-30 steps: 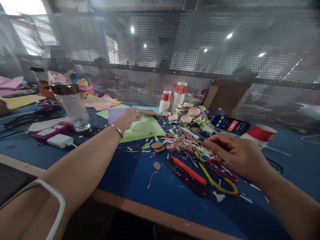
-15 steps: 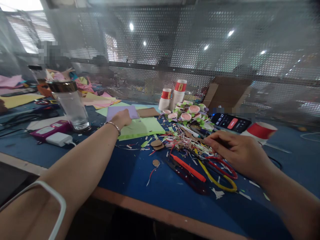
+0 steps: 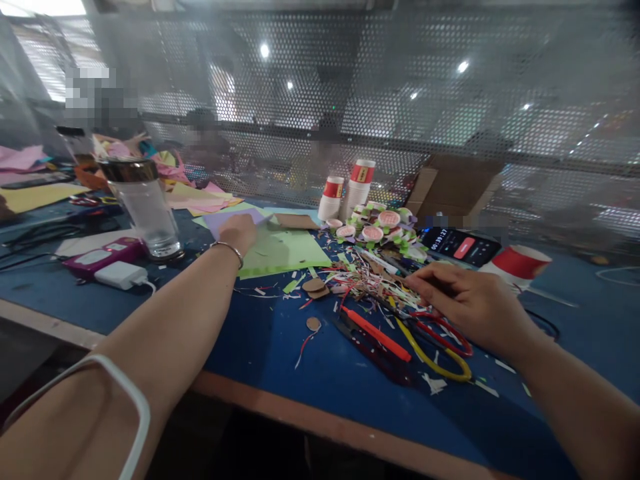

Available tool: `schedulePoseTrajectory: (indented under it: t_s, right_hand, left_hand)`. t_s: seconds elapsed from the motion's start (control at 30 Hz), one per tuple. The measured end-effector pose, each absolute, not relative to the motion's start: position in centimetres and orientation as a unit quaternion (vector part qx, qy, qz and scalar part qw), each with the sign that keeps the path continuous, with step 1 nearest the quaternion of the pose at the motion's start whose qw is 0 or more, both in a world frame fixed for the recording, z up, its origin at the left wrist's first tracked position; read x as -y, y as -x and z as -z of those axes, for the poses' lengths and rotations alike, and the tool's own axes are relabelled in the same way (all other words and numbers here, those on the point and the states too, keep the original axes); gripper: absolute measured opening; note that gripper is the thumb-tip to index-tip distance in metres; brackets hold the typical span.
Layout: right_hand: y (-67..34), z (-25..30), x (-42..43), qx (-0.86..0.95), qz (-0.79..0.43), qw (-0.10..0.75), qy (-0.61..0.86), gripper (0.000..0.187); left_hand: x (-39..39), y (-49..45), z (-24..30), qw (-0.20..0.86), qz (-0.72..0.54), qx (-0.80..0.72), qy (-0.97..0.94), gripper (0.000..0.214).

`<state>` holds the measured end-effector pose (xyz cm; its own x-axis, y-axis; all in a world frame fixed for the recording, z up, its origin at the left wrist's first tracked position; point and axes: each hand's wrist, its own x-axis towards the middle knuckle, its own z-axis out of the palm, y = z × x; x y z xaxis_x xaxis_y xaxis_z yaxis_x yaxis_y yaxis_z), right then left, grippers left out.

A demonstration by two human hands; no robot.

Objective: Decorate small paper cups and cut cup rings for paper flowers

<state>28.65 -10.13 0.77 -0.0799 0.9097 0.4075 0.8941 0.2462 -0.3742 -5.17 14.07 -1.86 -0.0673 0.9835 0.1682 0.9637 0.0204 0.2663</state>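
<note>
My left hand (image 3: 239, 231) reaches out over a purple sheet of paper (image 3: 216, 219), its fingers curled down at the sheet's right side. The fingertips are mostly hidden. Under the purple sheet lies light green paper (image 3: 293, 248), with a brown cardboard strip (image 3: 296, 221) beside it. My right hand (image 3: 457, 297) hovers at the edge of the paper scraps (image 3: 367, 280), thumb and fingers pinched together; what is between them I cannot make out. Below it lie scissors with red and yellow handles (image 3: 447, 368) and an orange-red pen (image 3: 377, 335).
A glass bottle (image 3: 150, 220) stands left, near a purple power strip (image 3: 103, 257) with a white charger. Stacked paper cups (image 3: 357, 190), decorated round pieces (image 3: 387, 220), a phone (image 3: 460, 245) and a red-white cup (image 3: 520, 265) line the back. A perforated screen (image 3: 280, 147) rises behind.
My left hand has drawn slightly left, and the purple sheet has turned and shifted left with it. My right hand keeps nearly the same pinch and place.
</note>
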Motion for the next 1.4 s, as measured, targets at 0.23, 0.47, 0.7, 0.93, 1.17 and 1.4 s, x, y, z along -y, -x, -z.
schedulePoseTrajectory:
  t_s: [0.23,0.47,0.7,0.93,1.17,1.4]
  right_hand:
    - [-28.9,-0.6,10.0,0.741,-0.001,0.298,0.602,0.045]
    - [-29.4,-0.5,9.9,0.722,-0.003,0.314,0.617,0.044]
    - [-29.4,-0.5,9.8,0.714,-0.018,0.327,0.619,0.044]
    - [-29.6,-0.4,9.7,0.736,-0.009,0.292,0.611,0.038]
    - [-29.2,-0.3,9.6,0.732,-0.049,0.285,0.617,0.039]
    - [-29.5,-0.4,9.0,0.729,-0.066,0.282,0.62,0.036]
  left_hand:
    - [-13.2,5.8,1.0,0.0,-0.27,-0.736,-0.621,0.035]
    - [-12.9,6.2,0.8,-0.014,-0.31,-0.729,-0.61,0.036]
    - [-12.5,4.8,0.6,0.022,-0.236,-0.698,-0.675,0.037]
    - [-12.5,-0.1,-0.2,0.05,-0.235,-0.628,-0.74,0.029]
    - [-17.0,-7.3,-2.6,0.058,-0.35,-0.551,-0.755,0.041]
    - [-21.5,-12.7,-2.6,0.037,-0.404,-0.482,-0.777,0.047]
